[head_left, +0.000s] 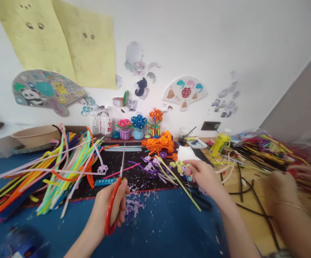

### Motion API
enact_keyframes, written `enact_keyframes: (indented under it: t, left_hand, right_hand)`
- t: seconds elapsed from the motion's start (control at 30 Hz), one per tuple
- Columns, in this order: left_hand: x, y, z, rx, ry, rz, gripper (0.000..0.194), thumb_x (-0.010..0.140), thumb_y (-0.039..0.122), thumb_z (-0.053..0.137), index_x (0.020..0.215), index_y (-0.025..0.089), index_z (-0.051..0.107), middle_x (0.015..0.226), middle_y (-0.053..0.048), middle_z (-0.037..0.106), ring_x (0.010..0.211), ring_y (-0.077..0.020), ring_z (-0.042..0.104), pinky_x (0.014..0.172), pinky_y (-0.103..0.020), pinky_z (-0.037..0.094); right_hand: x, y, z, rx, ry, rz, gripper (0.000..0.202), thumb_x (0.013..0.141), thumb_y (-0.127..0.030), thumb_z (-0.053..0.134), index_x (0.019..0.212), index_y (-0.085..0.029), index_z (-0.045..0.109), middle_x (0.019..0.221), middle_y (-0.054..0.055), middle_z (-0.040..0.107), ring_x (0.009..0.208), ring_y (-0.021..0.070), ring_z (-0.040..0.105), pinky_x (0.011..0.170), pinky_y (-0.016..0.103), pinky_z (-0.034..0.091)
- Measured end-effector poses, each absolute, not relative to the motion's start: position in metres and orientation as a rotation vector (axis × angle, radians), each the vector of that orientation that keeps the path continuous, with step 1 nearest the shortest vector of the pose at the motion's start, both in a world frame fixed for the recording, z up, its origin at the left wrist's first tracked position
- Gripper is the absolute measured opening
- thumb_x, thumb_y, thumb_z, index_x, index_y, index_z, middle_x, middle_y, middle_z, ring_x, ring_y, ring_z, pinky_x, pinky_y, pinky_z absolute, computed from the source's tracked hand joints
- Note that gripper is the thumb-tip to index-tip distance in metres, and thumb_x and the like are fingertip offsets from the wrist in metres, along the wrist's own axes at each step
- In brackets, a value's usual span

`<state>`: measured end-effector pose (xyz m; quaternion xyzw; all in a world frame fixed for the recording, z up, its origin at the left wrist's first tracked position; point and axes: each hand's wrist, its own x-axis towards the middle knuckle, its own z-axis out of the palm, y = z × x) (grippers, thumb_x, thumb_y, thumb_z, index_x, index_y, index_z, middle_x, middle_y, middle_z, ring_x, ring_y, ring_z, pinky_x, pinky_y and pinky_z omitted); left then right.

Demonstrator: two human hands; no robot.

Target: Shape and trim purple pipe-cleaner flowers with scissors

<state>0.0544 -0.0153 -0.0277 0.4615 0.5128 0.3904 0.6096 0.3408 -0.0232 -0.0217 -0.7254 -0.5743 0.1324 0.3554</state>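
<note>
My left hand [112, 204] is closed around the red handles of a pair of scissors [111, 208]. The scissors' blades [122, 161] point away from me over the black mat [91, 193] and look nearly closed. My right hand [202, 177] is bent over a small group of pale yellow pipe cleaner flowers [178, 165], fingers curled; what they hold, if anything, is hidden. Left of it lie purple and lilac pipe cleaner flowers [154, 174] with stems. Across these stretches a long yellow pipe cleaner [182, 186]. An orange pile of pipe cleaner flowers [160, 143] sits behind.
A large heap of coloured pipe cleaners [61, 168] covers the left side. Lilac clippings [135, 206] lie on the blue table [155, 233]. Several potted pipe cleaner flowers [138, 127] stand by the wall. At right, another person's hands [281, 190] work beside a yellow bottle [219, 143].
</note>
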Motion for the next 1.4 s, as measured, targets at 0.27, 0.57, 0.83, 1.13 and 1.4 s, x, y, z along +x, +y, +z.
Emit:
enact_keyframes:
  t: [0.27, 0.57, 0.83, 1.13, 1.4]
  left_hand:
    - [0.053, -0.015, -0.031, 1.104, 1.211, 0.806, 0.04, 0.071, 0.058, 0.057, 0.073, 0.019, 0.054, 0.038, 0.008, 0.05, 0.025, -0.0119, 0.046, 0.025, -0.02, 0.036]
    - [0.052, -0.013, -0.033, 1.079, 1.244, 0.772, 0.034, 0.073, 0.054, 0.057, 0.074, 0.02, 0.054, 0.041, 0.008, 0.051, 0.026, -0.0125, 0.048, 0.025, -0.02, 0.036]
    - [0.052, -0.012, -0.033, 1.134, 1.284, 0.728, 0.039, 0.069, 0.059, 0.055, 0.071, 0.02, 0.056, 0.039, 0.006, 0.051, 0.024, -0.0126, 0.045, 0.025, -0.021, 0.035]
    - [0.054, -0.015, -0.033, 1.2, 1.33, 0.744, 0.04, 0.068, 0.06, 0.055, 0.067, 0.02, 0.057, 0.038, 0.007, 0.049, 0.025, -0.012, 0.046, 0.025, -0.02, 0.034]
    - [0.053, -0.014, -0.031, 1.32, 1.354, 0.746, 0.051, 0.062, 0.07, 0.054, 0.064, 0.019, 0.057, 0.037, 0.006, 0.048, 0.024, -0.0127, 0.046, 0.025, -0.02, 0.034]
  right_hand:
    - [0.372, -0.044, -0.058, -1.879, -1.245, 0.463, 0.036, 0.079, -0.026, 0.045, 0.105, -0.011, 0.065, 0.068, 0.006, 0.073, 0.049, 0.0165, 0.062, 0.054, 0.029, 0.048]
    - [0.381, -0.037, -0.06, -1.958, -1.247, 0.361, 0.036, 0.077, -0.028, 0.051, 0.107, -0.013, 0.065, 0.075, 0.007, 0.073, 0.058, 0.0195, 0.066, 0.058, 0.03, 0.048]
    - [0.373, -0.042, -0.051, -1.769, -1.315, 0.321, 0.042, 0.08, -0.043, 0.054, 0.111, -0.015, 0.06, 0.081, 0.008, 0.07, 0.066, 0.0203, 0.064, 0.06, 0.031, 0.048]
    - [0.317, -0.037, -0.043, -1.84, -1.88, -0.453, 0.018, 0.085, -0.036, 0.057, 0.084, -0.02, 0.065, 0.08, 0.008, 0.065, 0.083, 0.0257, 0.057, 0.073, 0.037, 0.04]
    - [0.297, -0.026, -0.049, -2.048, -1.769, -0.3, 0.021, 0.084, -0.02, 0.054, 0.065, -0.022, 0.059, 0.057, 0.001, 0.061, 0.052, 0.0175, 0.054, 0.051, 0.027, 0.029]
